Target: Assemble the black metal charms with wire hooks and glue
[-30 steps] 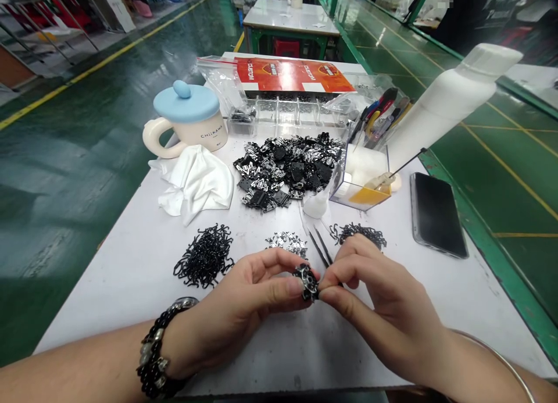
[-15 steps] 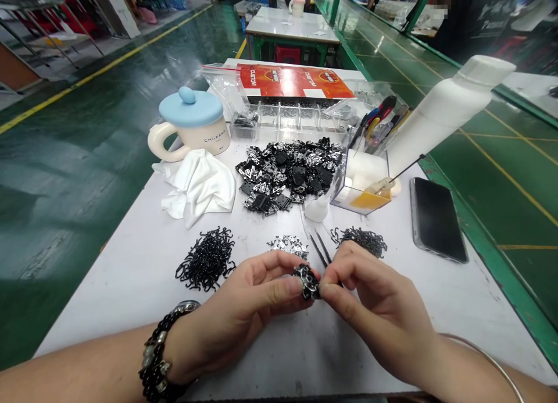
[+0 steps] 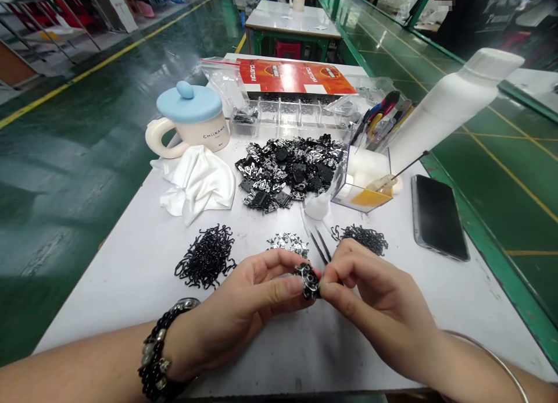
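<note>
My left hand (image 3: pixel 238 316) and right hand (image 3: pixel 379 304) pinch a small black-and-silver metal fitting (image 3: pixel 308 281) tightly between our fingertips; tweezers (image 3: pixel 320 246) lie just beyond my right fingers, with black wire clips (image 3: pixel 206 257) past my left.

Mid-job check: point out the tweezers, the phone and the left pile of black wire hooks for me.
tweezers (image 3: pixel 319 250), head view, on one thin arm near the tips
phone (image 3: pixel 438 217), head view, on its dark face
black wire hooks (image 3: pixel 206 257), head view, on the middle of the pile
</note>
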{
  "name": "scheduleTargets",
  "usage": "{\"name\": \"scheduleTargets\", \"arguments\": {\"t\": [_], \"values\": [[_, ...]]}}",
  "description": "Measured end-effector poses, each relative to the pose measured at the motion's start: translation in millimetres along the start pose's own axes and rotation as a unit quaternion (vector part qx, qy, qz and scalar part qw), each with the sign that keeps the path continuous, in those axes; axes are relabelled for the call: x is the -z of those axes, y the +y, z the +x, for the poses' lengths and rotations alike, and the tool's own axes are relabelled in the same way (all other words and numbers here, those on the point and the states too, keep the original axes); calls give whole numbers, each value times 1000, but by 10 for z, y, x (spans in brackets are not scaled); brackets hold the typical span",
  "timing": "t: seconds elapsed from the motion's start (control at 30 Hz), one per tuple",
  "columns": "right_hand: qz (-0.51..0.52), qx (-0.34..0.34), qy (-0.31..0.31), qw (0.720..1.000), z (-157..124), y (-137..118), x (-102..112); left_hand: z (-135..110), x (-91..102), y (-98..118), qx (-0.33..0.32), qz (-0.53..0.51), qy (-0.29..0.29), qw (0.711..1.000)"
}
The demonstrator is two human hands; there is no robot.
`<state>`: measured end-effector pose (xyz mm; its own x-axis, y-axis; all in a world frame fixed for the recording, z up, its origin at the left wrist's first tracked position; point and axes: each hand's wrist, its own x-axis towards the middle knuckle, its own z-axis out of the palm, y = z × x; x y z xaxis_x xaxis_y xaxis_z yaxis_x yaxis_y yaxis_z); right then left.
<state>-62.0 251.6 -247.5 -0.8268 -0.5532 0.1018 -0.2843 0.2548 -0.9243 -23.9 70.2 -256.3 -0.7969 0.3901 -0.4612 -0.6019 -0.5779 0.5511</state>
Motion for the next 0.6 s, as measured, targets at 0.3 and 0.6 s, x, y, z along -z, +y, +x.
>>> {"name": "scheduleTargets", "arguments": {"t": [0.3,0.6], "values": [[64,-68,3,996,7,12,8,-6,0,16,2,-4,3,1000],[28,3,39,999,-12,30,37,2,-12,34,0,-16,-8,1000]]}}
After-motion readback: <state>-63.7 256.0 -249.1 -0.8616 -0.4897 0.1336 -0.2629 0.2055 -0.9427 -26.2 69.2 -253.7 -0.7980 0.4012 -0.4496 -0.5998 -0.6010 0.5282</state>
